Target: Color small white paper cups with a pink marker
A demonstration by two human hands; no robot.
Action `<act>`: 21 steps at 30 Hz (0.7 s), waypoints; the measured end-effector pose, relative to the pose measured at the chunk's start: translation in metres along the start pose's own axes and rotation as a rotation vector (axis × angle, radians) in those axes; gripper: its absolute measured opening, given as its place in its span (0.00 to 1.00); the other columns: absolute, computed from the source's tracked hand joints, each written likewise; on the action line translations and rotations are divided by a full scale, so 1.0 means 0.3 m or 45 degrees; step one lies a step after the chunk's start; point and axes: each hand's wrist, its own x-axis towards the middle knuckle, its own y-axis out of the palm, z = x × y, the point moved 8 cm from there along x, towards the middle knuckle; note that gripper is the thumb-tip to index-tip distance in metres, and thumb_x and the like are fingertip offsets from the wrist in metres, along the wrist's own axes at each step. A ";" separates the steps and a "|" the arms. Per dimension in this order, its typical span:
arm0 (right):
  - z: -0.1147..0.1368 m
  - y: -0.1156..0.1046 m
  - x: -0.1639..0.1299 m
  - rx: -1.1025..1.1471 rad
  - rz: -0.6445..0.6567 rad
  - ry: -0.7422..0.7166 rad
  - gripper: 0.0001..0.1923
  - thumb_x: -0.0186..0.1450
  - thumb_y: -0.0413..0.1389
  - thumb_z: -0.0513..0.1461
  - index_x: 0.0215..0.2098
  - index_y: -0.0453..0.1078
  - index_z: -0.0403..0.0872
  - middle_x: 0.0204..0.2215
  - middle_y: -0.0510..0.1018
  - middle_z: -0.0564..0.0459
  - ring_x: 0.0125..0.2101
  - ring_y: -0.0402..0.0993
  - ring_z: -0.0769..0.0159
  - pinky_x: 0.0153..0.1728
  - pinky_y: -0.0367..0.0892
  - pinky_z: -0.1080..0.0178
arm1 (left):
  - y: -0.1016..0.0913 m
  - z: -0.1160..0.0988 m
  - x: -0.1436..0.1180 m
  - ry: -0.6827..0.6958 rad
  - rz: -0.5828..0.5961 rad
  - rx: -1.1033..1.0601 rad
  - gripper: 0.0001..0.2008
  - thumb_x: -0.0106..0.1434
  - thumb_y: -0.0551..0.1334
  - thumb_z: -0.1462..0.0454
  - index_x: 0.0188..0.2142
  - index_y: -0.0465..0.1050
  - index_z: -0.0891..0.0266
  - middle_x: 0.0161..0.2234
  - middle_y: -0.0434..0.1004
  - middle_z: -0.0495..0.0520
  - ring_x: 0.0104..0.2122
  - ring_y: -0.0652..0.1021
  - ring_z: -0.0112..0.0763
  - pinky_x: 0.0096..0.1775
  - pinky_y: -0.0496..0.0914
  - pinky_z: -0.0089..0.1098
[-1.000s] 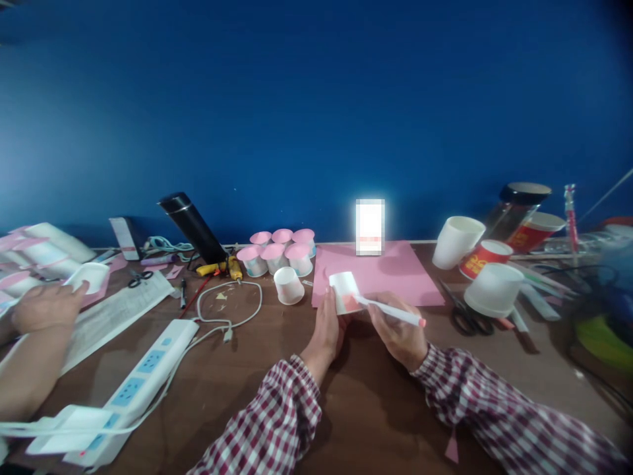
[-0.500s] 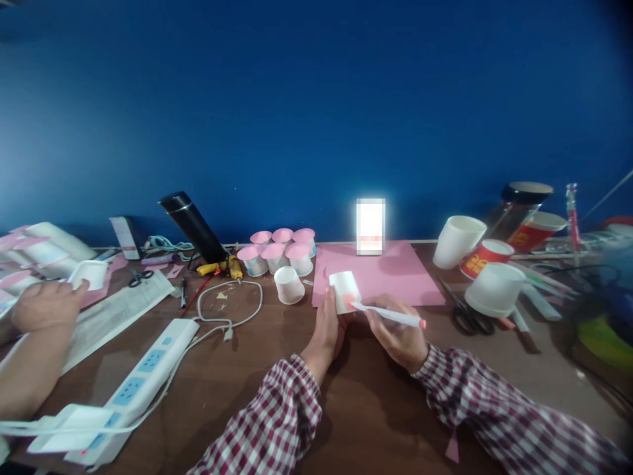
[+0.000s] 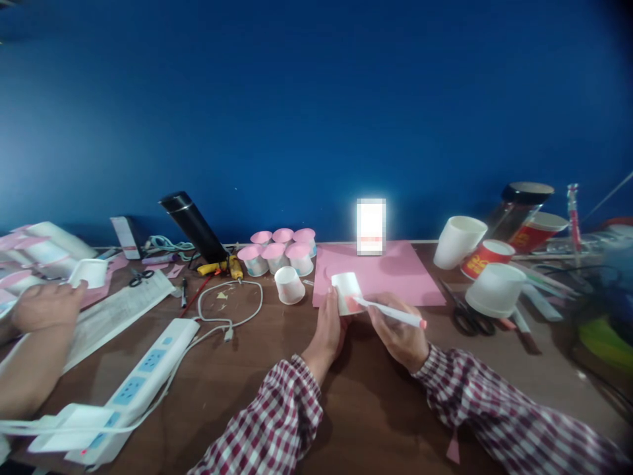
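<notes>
Fingers of the left hand (image 3: 328, 328) curl around a small white paper cup (image 3: 347, 292) tipped over the brown desk (image 3: 237, 376), while the right hand (image 3: 398, 333) pinches a white pink-tipped marker (image 3: 390, 312) against its side.

A craft workshop: paper cups (image 3: 275, 254), scissors (image 3: 467, 316), a glue gun (image 3: 220, 268) and pink paper (image 3: 390, 274) crowd the wooden surface (image 3: 237, 376).
</notes>
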 end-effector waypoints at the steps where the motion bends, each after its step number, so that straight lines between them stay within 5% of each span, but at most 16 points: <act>1: 0.002 0.004 0.000 0.006 0.018 -0.008 0.06 0.64 0.54 0.34 0.38 0.72 0.47 0.31 0.78 0.51 0.31 0.74 0.65 0.34 0.69 0.64 | -0.003 0.002 0.000 -0.003 -0.012 -0.004 0.16 0.63 0.58 0.53 0.38 0.71 0.64 0.33 0.78 0.56 0.40 0.77 0.39 0.43 0.70 0.37; 15: -0.056 -0.003 -0.012 0.183 -0.063 0.187 0.04 0.64 0.54 0.35 0.35 0.71 0.46 0.29 0.77 0.52 0.30 0.74 0.66 0.33 0.70 0.64 | 0.019 -0.005 -0.005 -0.072 0.042 -0.123 0.23 0.63 0.55 0.49 0.41 0.73 0.67 0.30 0.78 0.55 0.30 0.78 0.32 0.40 0.72 0.34; 21: -0.094 -0.017 -0.014 0.391 -0.216 0.357 0.04 0.65 0.54 0.38 0.37 0.69 0.46 0.28 0.74 0.54 0.26 0.72 0.69 0.26 0.69 0.68 | -0.013 0.004 0.009 -0.140 -0.026 -0.133 0.23 0.62 0.57 0.51 0.47 0.71 0.67 0.37 0.78 0.59 0.35 0.78 0.37 0.41 0.73 0.38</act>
